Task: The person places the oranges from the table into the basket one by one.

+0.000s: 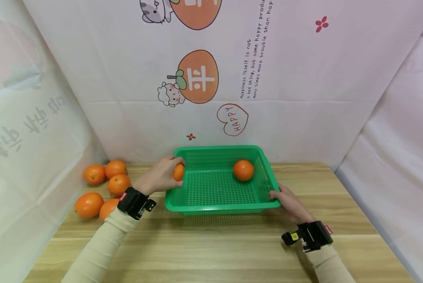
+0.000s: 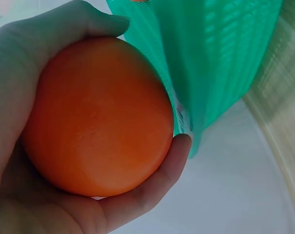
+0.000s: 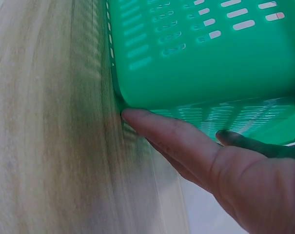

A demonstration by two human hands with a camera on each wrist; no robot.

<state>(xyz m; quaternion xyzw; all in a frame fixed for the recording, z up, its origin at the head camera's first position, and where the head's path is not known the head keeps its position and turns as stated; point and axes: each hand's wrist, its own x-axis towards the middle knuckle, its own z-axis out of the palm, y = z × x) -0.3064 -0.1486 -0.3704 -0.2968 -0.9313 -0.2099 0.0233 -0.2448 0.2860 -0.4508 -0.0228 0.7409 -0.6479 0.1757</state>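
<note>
My left hand (image 1: 163,175) grips an orange (image 2: 101,119), fingers and thumb curved around its sides. In the head view that orange is over the left end of a green plastic basket (image 1: 218,207), partly covered by the hand. A second orange (image 1: 243,170) lies inside the basket, toward its right end. At the basket's front right corner my right hand (image 1: 292,202) holds on, with the thumb over the rim. The right wrist view shows its fingers (image 3: 171,134) against the outside of the basket, low beside the wooden tabletop.
Several more oranges (image 1: 89,205) lie grouped on the left of the wooden table (image 1: 211,251), beside my left forearm. A printed white cloth (image 1: 285,78) hangs right behind the basket, and white cloth walls stand at both sides.
</note>
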